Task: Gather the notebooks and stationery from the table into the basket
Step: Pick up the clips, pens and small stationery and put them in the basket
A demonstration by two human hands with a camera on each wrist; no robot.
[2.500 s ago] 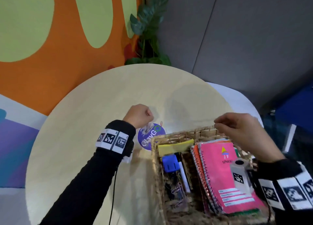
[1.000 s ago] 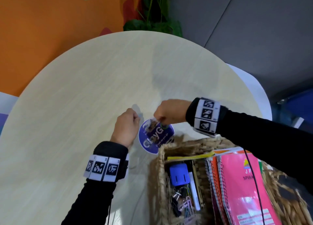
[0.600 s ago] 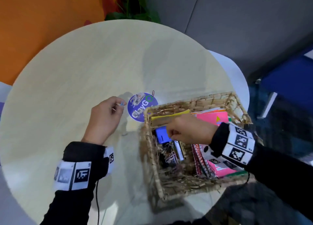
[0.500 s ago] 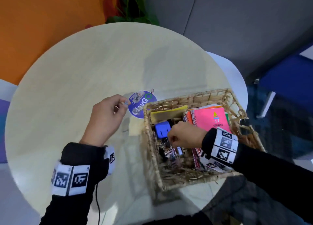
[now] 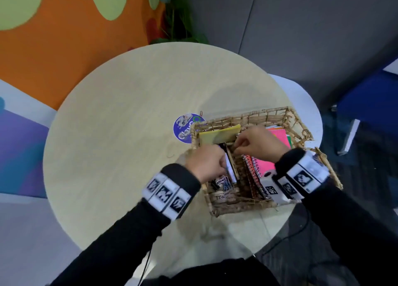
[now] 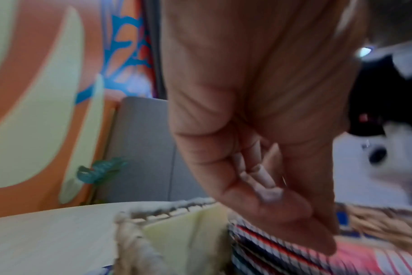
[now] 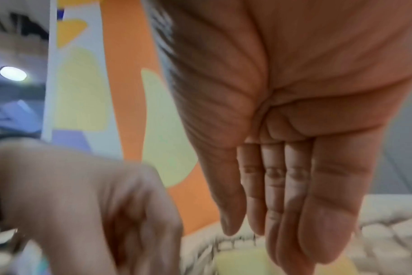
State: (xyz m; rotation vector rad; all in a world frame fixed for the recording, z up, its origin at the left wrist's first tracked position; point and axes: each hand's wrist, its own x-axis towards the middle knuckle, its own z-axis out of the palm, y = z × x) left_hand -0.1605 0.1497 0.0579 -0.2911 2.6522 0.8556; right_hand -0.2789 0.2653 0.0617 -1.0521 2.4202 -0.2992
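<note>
Both hands are over the basket [image 5: 301,132], which sits at the right, near side of the round table [image 5: 120,139], and the gathering looks all but done. The left hand [image 5: 206,163] hangs over the basket's left compartment, fingers bunched toward the thumb as if dropping in something small; the left wrist view is too blurred to tell whether anything is pinched there. Just below its fingertips lie the paper clips [image 5: 223,183], with a white pen [image 5: 230,170] right beside them. The right hand [image 5: 258,143] reaches across the notebooks [image 5: 265,167], which lie flat in the right compartment; its fingers [image 7: 292,195] are straight and close together and hold nothing, their tips by the woven divider. A yellow pad [image 5: 217,136] leans on the far wall. I judge the step in hand to be the last small drop into the left compartment. One clip [image 5: 201,113] still seems to lie on the table, just past the purple sticker [image 5: 183,128] at the basket's far left corner, well apart from either hand. Next, one hand must reach out there and pinch it off the flat top with thumb and fingertip.
</note>
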